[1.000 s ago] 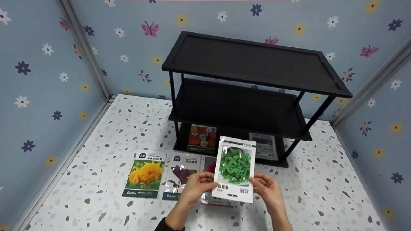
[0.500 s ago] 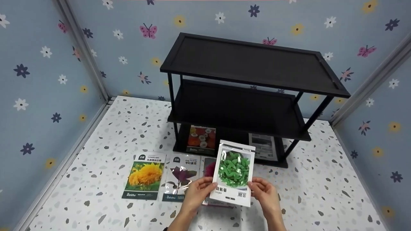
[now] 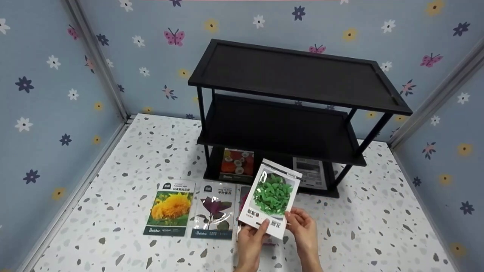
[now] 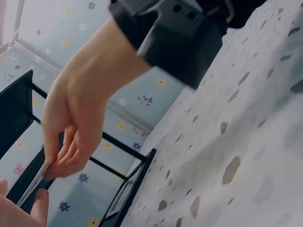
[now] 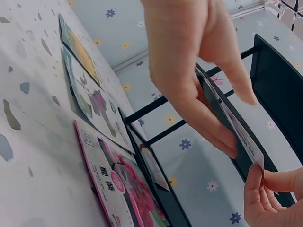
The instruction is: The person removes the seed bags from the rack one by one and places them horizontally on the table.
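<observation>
A white seed packet (image 3: 271,194) with green leaves on it hangs tilted above the table, its lettering upside down. My right hand (image 3: 305,232) pinches its lower right edge between thumb and fingers; the right wrist view shows this pinch at the packet's edge. My left hand (image 3: 250,243) is at the bottom edge. In the right wrist view, the left hand's fingers (image 5: 222,137) lie behind the packet while its thumb stands apart from it. Beneath the hands lies a pink-flower seed packet (image 5: 128,179), mostly covered in the head view.
On the speckled table (image 3: 113,204) lie a yellow-flower packet (image 3: 172,207) and a purple-leaf packet (image 3: 213,209). A black three-tier shelf (image 3: 295,75) stands behind. Its bottom tier holds a red-flower packet (image 3: 237,164) and a grey-white packet (image 3: 310,173).
My left hand has moved from the packet's left edge to its bottom edge. The packet has tilted clockwise, and my right hand has shifted slightly left with it.
</observation>
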Tool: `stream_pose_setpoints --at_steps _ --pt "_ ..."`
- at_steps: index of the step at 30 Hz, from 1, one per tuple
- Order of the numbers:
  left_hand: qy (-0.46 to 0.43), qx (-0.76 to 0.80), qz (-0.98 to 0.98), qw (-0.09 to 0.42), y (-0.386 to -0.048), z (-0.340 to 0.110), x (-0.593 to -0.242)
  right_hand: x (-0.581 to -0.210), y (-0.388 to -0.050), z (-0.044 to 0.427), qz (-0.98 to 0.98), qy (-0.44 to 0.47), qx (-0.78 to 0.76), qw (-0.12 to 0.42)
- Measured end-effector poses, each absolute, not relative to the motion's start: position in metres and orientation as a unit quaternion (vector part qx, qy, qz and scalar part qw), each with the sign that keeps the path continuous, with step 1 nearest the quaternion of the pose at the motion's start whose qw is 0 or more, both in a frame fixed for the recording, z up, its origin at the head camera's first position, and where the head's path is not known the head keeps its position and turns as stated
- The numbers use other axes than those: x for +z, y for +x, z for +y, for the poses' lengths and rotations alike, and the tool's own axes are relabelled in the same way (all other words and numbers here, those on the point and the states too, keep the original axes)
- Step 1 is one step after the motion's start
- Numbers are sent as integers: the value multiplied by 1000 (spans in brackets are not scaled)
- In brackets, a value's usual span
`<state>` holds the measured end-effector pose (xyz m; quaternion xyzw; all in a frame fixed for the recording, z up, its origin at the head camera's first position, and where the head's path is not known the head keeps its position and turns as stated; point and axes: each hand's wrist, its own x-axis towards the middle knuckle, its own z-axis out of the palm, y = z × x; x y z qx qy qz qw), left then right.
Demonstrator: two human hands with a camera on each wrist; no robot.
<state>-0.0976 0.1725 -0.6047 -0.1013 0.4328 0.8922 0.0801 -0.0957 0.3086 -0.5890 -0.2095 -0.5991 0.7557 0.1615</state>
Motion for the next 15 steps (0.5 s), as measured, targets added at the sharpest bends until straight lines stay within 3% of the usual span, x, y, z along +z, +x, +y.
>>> stream_pose_setpoints --at_steps 9,12,15 --pt "-94 874 473 61 -89 168 -592 -593 -93 303 -615 -217 744 144" --pt "-63 857 509 57 -84 154 -564 -569 -86 299 -629 -170 751 105" --pt "-55 847 522 87 -81 139 -528 -528 -76 294 -635 -121 761 60"
